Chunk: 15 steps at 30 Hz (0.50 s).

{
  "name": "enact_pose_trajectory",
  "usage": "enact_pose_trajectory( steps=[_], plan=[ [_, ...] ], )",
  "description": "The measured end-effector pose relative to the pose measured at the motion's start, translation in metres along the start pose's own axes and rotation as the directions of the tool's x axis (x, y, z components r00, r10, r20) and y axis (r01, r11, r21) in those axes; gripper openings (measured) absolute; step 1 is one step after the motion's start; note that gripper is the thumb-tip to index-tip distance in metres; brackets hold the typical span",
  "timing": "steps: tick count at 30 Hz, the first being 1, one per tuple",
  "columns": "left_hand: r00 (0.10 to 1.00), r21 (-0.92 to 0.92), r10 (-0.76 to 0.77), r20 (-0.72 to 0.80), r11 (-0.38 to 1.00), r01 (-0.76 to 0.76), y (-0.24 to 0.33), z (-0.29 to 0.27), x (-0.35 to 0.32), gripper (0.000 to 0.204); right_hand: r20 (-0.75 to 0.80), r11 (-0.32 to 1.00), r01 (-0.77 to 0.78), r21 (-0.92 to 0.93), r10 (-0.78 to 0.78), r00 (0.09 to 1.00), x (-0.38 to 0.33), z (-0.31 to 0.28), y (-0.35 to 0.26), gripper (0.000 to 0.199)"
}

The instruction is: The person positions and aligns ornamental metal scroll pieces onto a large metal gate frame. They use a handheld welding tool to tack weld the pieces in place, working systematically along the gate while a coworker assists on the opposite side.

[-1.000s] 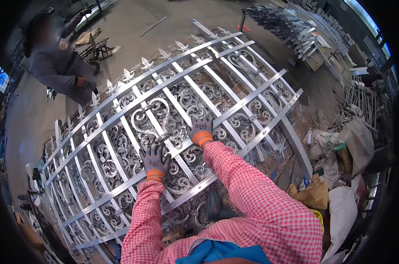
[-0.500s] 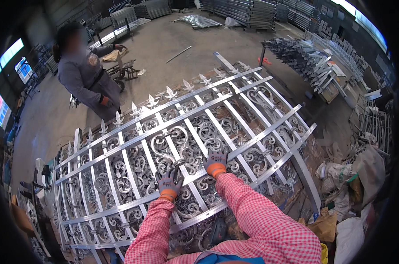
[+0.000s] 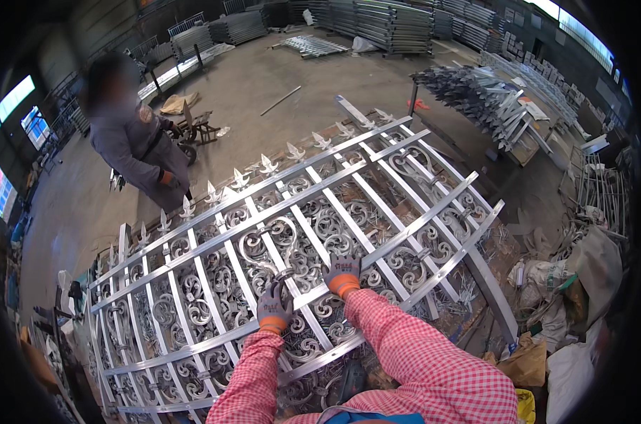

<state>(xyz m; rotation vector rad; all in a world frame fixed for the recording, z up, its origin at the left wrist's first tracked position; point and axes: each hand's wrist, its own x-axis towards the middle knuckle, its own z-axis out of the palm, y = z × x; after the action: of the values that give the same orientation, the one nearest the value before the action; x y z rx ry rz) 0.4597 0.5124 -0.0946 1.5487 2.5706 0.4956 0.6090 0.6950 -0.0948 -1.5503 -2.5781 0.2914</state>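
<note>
L hand [image 3: 274, 305] & R hand [image 3: 342, 272], gloved, on a silvery ornamental fence panel [image 3: 272, 249].
Panel lies across cluttered tabletop right in front of person: long rails over bars, scrollwork [image 3: 294, 240] btwn/under them, spearhead finials [image 3: 267, 166] along far edge. L hand palm-down at near-middle of panel, fingers a bit spread; R hand just beside it, to the right & slightly farther out, palm-down over a rail, fingers closer tog. Can't tell if either grips, since undersides are hidden. Co-worker [image 3: 133, 152] in grey workwear stands past panel's far L side; loose metal bar [image 3: 280, 101] on floor [image 3: 264, 74] beyond; pile of spear-tipped bars [image 3: 469, 99] far R; white sack [image 3: 571, 364] near R.
</note>
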Motion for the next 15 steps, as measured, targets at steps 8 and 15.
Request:
enact_pose_trajectory(
  steps=[8,15],
  plan=[
    [0.999,0.041,-0.033,0.012,0.999,0.032,0.013,-0.006,-0.001,0.062,0.005,1.0,-0.011,-0.002,0.011,1.0,0.0,-0.007,0.0,0.045],
    [0.998,0.031,-0.043,0.043,0.999,0.042,0.014,-0.008,-0.002,0.061,-0.045,1.0,0.011,-0.023,-0.012,0.999,0.001,0.001,0.003,0.043]
  ],
)
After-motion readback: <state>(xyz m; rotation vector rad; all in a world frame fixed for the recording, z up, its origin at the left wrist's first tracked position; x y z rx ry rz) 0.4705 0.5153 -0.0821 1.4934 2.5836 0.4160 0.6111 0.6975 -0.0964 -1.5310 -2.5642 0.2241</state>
